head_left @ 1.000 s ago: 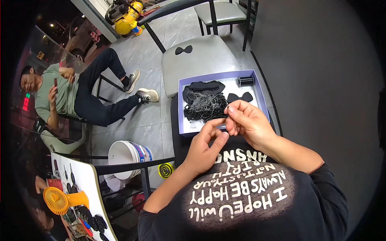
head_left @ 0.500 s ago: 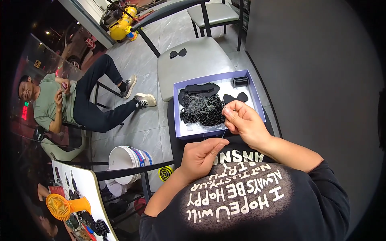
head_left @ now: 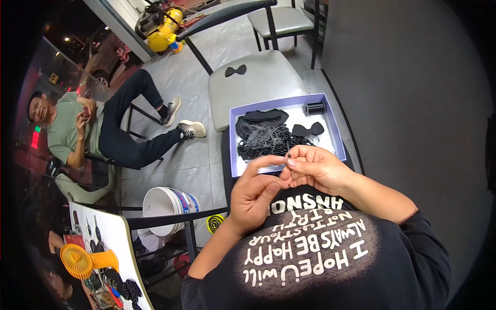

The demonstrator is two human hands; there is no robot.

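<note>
A grey chair [head_left: 258,85] stands at the far centre, a black bow [head_left: 235,70] on its seat. Nearer, a purple-rimmed box [head_left: 337,130] holds a heap of black beads [head_left: 266,140], black fabric [head_left: 264,117], another bow [head_left: 308,129] and a spool [head_left: 313,108]. Just near of the box, the left hand [head_left: 254,195] and right hand [head_left: 315,169] meet, fingertips touching. Both pinch a thin thread [head_left: 271,166] between thumb and forefinger; the right also nips a tiny bead [head_left: 289,155].
</note>
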